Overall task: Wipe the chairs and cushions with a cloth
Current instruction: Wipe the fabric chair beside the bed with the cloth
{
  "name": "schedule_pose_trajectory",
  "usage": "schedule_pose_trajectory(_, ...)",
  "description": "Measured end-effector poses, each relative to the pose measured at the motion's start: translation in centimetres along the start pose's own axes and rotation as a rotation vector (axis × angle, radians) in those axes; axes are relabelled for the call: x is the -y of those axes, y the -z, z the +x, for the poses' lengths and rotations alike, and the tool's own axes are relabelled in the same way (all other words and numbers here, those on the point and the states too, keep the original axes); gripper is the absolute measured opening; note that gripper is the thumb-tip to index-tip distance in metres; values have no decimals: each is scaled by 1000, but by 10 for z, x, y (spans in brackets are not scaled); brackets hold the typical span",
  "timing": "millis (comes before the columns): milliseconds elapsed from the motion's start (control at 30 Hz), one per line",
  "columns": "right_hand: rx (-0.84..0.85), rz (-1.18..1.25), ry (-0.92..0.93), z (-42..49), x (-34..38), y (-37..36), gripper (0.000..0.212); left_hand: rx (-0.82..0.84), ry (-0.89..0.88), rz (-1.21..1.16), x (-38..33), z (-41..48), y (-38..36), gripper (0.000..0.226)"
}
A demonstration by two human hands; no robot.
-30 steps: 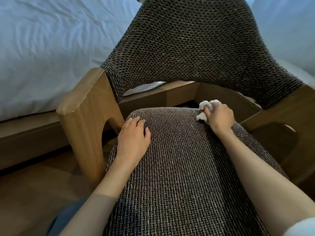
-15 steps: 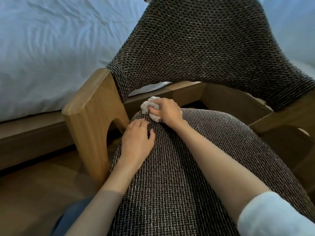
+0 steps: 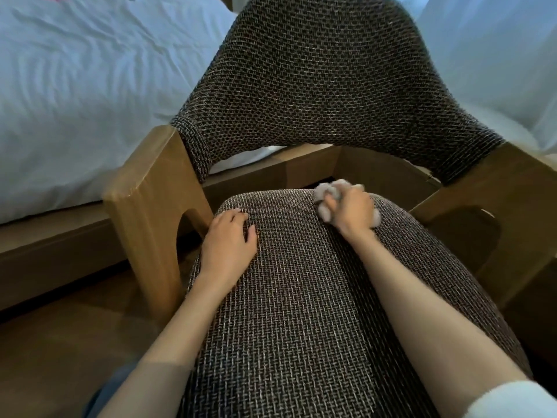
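A wooden chair with a brown woven seat cushion (image 3: pixel 301 297) and a matching woven backrest (image 3: pixel 325 95) fills the view. My right hand (image 3: pixel 351 211) grips a crumpled white cloth (image 3: pixel 327 193) and presses it on the far right part of the seat cushion, close to the back edge. My left hand (image 3: pixel 229 242) rests flat on the cushion's far left corner, fingers slightly bent, beside the left wooden armrest (image 3: pixel 150 191).
A bed with white sheets (image 3: pixel 90 101) stands close behind and to the left of the chair, on a wooden bed base (image 3: pixel 45 245). The right wooden armrest (image 3: pixel 497 200) borders the seat. Wooden floor (image 3: pixel 60 357) lies at lower left.
My right hand swept the cloth from the right of the cushion's back edge to the left beside my left hand, then back to the right. My left hand stayed in place.
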State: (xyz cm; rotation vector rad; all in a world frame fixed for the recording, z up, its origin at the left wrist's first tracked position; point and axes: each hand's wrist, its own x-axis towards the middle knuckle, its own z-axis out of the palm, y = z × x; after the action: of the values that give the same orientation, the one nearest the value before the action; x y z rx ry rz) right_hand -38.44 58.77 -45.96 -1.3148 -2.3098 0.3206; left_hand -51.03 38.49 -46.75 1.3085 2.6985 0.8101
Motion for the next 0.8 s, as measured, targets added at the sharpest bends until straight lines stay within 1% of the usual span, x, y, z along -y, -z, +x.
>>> schedule_pose_trajectory(67,91,139,150,-24,43,-18,16,13,-12,-8,1,-1,1,43)
schedule_pose_trajectory(133,132,202,267,-45,74,-28,20,27,-24,5,2,-2,2,43)
schedule_pose_trajectory(200,134,198,324,-54,77,-26,27,44,-34,43,1,-2,2,45)
schedule_pose_trajectory(267,99,128,330,-51,51,-14,28,72,-34,85,0,-3,2,48)
schedule_pose_trajectory(333,39,10,261,-43,6,5,26,119,-34,131,1,-4,2,52)
schedule_pose_trajectory(433,-59,-160,90,-32,-63,42,28,168,-47,180,1,-8,2,55)
schedule_pose_trajectory(500,-96,-194,-35,-31,-83,58,28,181,-47,206,0,-11,2,56)
schedule_pose_trajectory(533,-110,-200,-88,-32,-82,60,27,187,-46,220,-1,-12,2,56)
schedule_pose_trajectory(567,-115,-195,-119,-36,-74,59,25,194,-43,231,-2,-13,2,56)
schedule_pose_trajectory(633,-88,-101,-90,-52,-43,46,15,201,-41,241,-3,-14,1,56)
schedule_pose_trajectory(667,-47,-24,-45,-63,-22,36,11,200,-40,239,-4,-14,2,56)
schedule_pose_trajectory(733,47,95,64,-90,20,19,10,198,-37,217,-4,-14,3,53)
schedule_pose_trajectory(800,91,144,192,-110,44,14,15,192,-44,198,-4,-15,5,50)
